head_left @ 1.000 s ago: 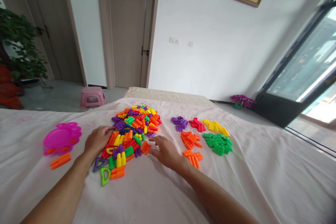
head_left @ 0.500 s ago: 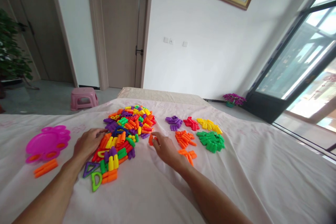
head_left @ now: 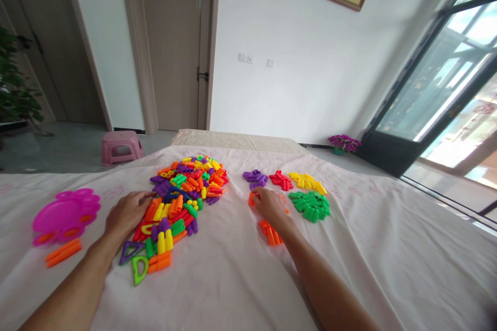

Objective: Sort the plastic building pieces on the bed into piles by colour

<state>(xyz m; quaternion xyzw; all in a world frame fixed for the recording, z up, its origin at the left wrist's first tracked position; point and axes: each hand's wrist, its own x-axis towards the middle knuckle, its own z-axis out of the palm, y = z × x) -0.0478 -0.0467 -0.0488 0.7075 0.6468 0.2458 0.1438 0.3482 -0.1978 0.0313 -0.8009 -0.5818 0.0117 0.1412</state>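
My left hand (head_left: 130, 212) rests at the left edge of a big mixed pile of colourful plastic building blocks (head_left: 190, 186), its fingers loosely stretched and nothing seen in them. My right hand (head_left: 269, 207) is over the orange group, mostly covering it, with its fingers closed on an orange block (head_left: 251, 200). Just below that hand lie several more orange blocks (head_left: 271, 232). Around it are sorted groups: purple blocks (head_left: 255, 178), red blocks (head_left: 281, 180), yellow blocks (head_left: 308, 182) and green blocks (head_left: 310, 206).
A pink paw-shaped tray (head_left: 58, 214) with orange pieces in it lies at the left. Beside it are orange tubes (head_left: 63, 253). A purple triangle (head_left: 131, 252) and a green D-shaped piece (head_left: 140, 269) lie before the pile. A pink stool (head_left: 122, 147) stands beyond the cloth-covered table (head_left: 217, 289).
My right hand has moved right, from the mixed pile's edge to the orange group, carrying the orange block. My left hand stays by the pile. The view has shifted slightly.
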